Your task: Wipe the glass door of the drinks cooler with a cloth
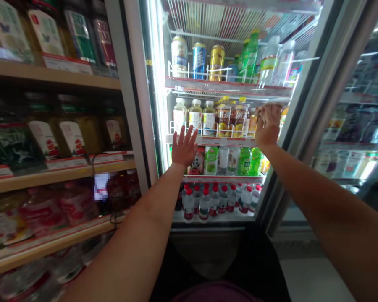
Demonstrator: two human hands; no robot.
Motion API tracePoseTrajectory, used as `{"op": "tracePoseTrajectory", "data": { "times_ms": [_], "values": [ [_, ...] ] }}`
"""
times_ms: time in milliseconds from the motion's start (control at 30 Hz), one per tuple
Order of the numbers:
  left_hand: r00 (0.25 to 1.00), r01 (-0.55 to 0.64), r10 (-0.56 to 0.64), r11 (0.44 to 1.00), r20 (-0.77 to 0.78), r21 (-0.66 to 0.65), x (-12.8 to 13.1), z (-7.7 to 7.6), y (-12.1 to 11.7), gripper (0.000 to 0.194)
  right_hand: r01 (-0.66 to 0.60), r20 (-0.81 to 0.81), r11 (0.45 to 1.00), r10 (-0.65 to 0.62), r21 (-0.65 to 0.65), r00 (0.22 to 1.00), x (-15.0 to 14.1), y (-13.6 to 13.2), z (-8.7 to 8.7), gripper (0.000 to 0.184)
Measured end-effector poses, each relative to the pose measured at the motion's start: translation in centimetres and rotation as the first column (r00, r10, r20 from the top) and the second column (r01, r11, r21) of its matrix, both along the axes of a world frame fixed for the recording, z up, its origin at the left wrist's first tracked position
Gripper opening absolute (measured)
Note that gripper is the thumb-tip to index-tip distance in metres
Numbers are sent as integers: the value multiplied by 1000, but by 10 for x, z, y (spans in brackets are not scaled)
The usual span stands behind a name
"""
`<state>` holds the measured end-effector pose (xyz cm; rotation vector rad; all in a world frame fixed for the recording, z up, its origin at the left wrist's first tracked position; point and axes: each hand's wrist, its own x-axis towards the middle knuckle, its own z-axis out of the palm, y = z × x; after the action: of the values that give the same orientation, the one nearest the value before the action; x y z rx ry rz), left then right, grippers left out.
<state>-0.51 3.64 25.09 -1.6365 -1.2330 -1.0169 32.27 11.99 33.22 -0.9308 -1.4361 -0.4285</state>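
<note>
I stand at an open drinks fridge (138, 126). My left hand (184, 147) is raised with its fingers spread and holds nothing. It hovers in front of the second wire shelf (208, 140), just below the pale bottles (193, 115) with white caps. My right hand (267, 125) is curled shut at the right end of the same shelf, beside the amber bottles (231, 117) with yellow caps. What its fingers grip is hidden.
Cans (199, 58) and green bottles (250, 52) fill the top shelf. Green bottles (250, 161) stand lower, and red-capped water bottles (204, 203) at the bottom. The glass door (337, 105) stands open to the right. Wooden shelves (53, 77) of packaged goods are on the left.
</note>
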Motion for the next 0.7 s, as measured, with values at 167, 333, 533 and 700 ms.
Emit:
{"op": "tracePoseTrajectory", "data": {
  "times_ms": [167, 333, 533, 700],
  "values": [
    [1000, 3, -3, 999, -12, 39, -1, -1, 2, 58, -20, 115, 1000, 18, 14, 993, -30, -13, 18, 54],
    [1000, 16, -15, 999, -24, 49, -2, -1, 2, 57, -115, 231, 990, 94, 79, 968, -70, -19, 23, 53],
    [1000, 26, -26, 999, -18, 46, -2, -1, 2, 56, -218, 341, 971, 172, 102, 924, -112, -18, 35, 53],
    [999, 31, -31, 999, -15, 43, -2, -1, 1, 56, -332, 416, 937, 262, 104, 871, -134, -20, 44, 56]
  ]
}}
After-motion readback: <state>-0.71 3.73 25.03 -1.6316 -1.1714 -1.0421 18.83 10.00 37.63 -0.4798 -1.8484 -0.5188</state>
